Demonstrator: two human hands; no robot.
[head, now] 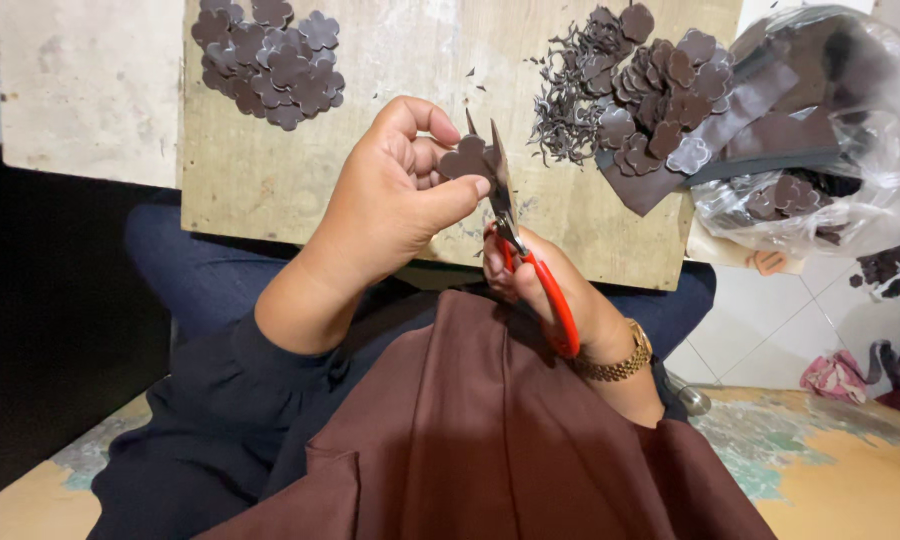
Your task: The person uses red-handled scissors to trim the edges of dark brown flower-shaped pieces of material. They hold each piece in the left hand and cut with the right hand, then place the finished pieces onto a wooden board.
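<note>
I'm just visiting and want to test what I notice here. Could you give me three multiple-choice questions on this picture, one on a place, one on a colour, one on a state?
1. Where does the neat heap of cut flower shapes lie?
A. the board's top left
B. on the floor
C. in the plastic bag

2. What colour are the scissors' handles?
A. blue
B. red
C. green

3. What is the left hand doing?
A. resting flat
B. pinching a flower shape
C. holding the bag

Answers:
1 A, the heap lies on the wooden board.
2 B, the scissors sit in the right hand.
3 B, the left hand fingers grip the flower shape.
</note>
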